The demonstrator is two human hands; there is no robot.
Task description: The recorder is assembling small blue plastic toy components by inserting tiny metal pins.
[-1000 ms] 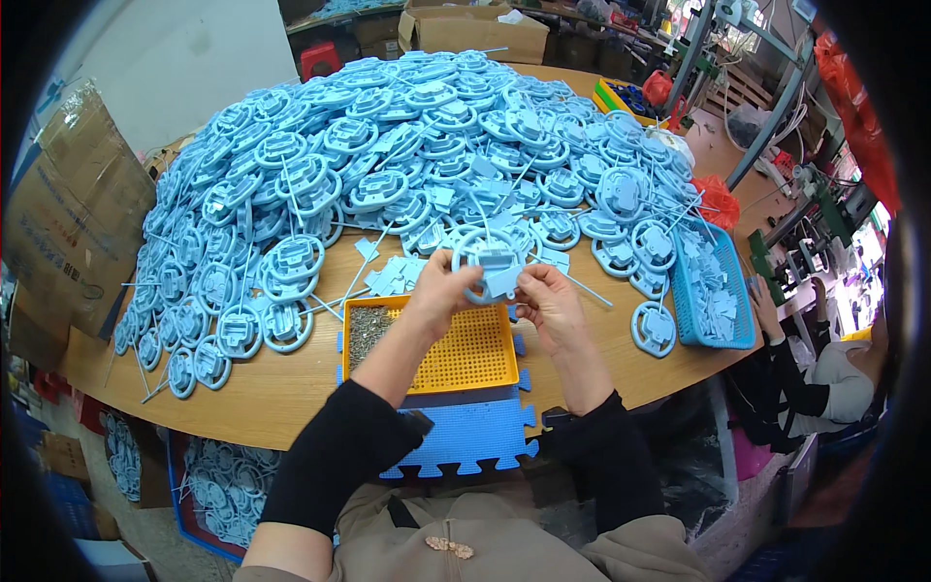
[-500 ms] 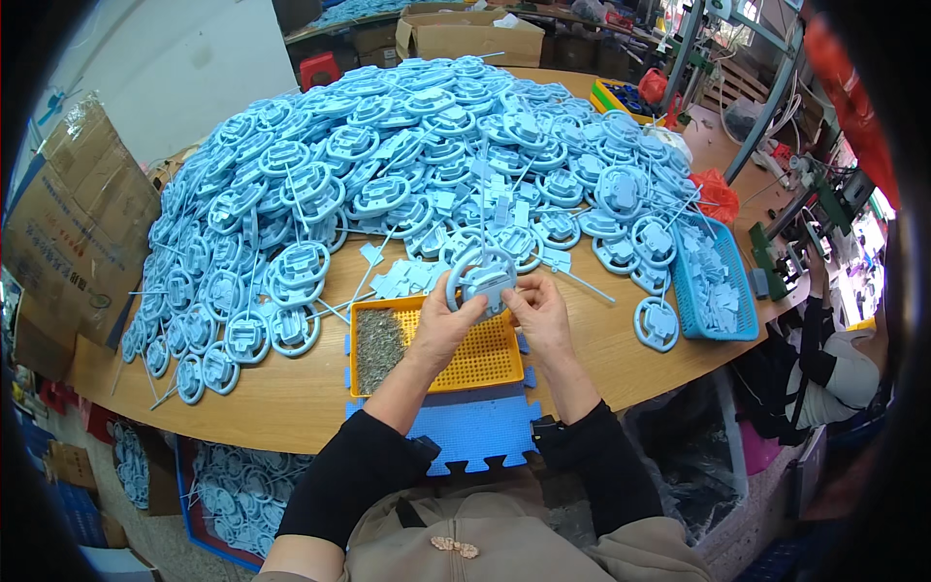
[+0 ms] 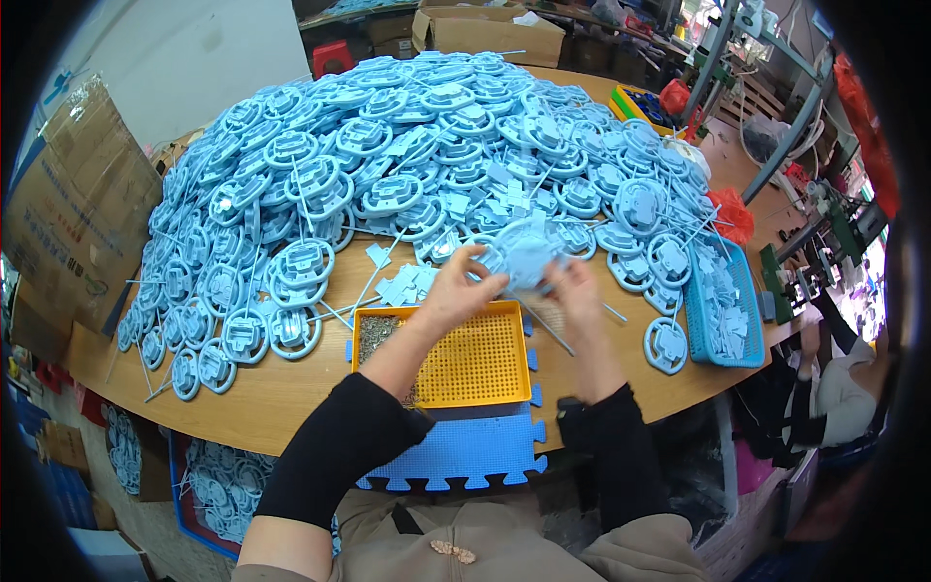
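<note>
A light-blue plastic steering-wheel-shaped part (image 3: 529, 256), blurred by motion, is held up above the table by my right hand (image 3: 576, 291). The right fingers grip its right edge and are smeared too. Just left of the part is my left hand (image 3: 464, 289), its thumb and forefinger spread apart; any contact with the rim is hard to make out. Below my hands a yellow perforated tray (image 3: 475, 364) contains small metal screws (image 3: 376, 333) at its left side, partly covered by my left forearm. Under the tray lies a blue foam mat (image 3: 461, 451).
A large heap of similar light-blue parts (image 3: 388, 145) covers the table's far side. At right stands a blue basket (image 3: 754, 355) of flat pieces. A cardboard box (image 3: 82, 213) is at left. Another person (image 3: 844, 388) sits at far right, near green machines.
The wheel-shaped part has moved right and away from me, and its face now looks plainer. My left fingers have come apart from it. More of the tray's bottom shows.
</note>
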